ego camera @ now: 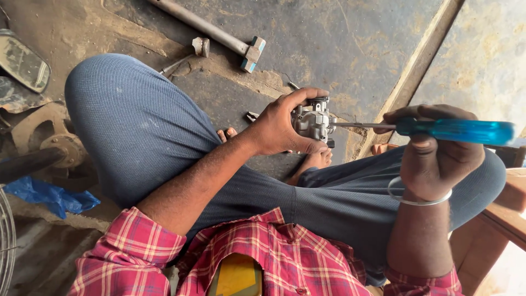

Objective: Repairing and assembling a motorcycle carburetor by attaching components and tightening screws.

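Left hand [279, 123] closed around a small grey metal engine part [313, 120], thumb over its top and fingers wrapped beneath, holding it in the air above the crossed legs. Right hand [435, 151] closed in a fist around the translucent blue handle of a screwdriver [455, 131], whose thin metal shaft runs level toward the left and meets the side of the metal part. A plain metal bangle [419, 198] circles the right wrist. Both hands work over the person's lap, clad in blue-grey trousers [142, 131], with bare toes visible just below the held part. On the dusty concrete floor [339, 44] beyond lie a long-handled hammer [219, 34] and, just beside it, a smaller tool with a round head [193, 50]. At far left sit a blue plastic bag [49, 196] and a rusty round metal piece [66, 147].
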